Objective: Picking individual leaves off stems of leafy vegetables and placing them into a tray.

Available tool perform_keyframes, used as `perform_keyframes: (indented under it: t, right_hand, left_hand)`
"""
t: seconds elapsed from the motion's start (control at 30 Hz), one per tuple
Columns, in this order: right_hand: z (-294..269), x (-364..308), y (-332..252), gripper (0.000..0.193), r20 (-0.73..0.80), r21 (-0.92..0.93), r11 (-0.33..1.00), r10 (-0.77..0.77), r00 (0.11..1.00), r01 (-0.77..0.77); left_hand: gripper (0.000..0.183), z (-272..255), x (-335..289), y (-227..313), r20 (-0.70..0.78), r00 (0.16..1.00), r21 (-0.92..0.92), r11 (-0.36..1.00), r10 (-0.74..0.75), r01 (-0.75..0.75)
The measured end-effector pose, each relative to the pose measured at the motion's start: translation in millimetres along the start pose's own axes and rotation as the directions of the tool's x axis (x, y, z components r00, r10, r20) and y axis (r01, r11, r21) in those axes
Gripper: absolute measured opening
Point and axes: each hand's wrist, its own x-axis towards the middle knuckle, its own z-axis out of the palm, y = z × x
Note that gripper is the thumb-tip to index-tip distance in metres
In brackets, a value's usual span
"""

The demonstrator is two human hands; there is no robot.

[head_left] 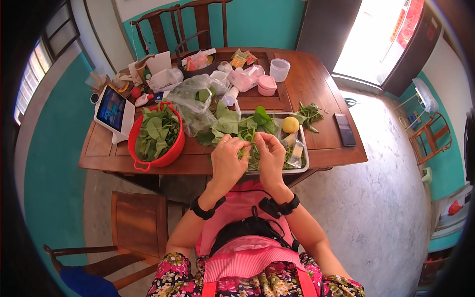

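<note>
While the left hand point(228, 159) and right hand point(271, 154) pinch close together on what looks like a thin green stem point(253, 135), held just above the metal tray point(307, 157), I'd worry that too sharp a tug could tear it raggedly or flick a piece past the rim. Just right of the grip and a little beyond it, the yellow fruit point(290, 124) could roll if a wrist bumped the tray, and left of the grip the red basket point(172, 152) is so heaped that greens tossed in carelessly might slide off.
</note>
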Motion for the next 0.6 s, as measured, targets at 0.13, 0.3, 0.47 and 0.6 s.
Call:
perform_keyframes:
  t: [0.13,0.3,0.47,0.6]
  right_hand:
    - [-6,14,2,0.021,-0.055,0.033,0.998,-0.057,0.997,0.059]
    - [-38,39,2,0.017,-0.008,-0.201,0.971,-0.132,0.991,0.128]
    - [-38,33,-20,0.024,0.285,-0.699,0.487,-0.482,0.828,0.524]
    - [-25,28,-39,0.017,0.485,-0.577,0.387,-0.546,0.683,0.719]
  left_hand:
    - [0.012,-1,-2,-2,0.035,0.999,-0.059,0.998,-0.031,0.033]
    - [0.013,-6,-4,-11,0.014,0.997,-0.108,0.992,-0.070,0.071]
    - [0.013,-11,-3,-15,0.063,0.992,-0.104,0.988,-0.106,0.112]
    - [0.014,-9,-4,-17,0.092,0.995,-0.098,0.994,-0.038,0.048]
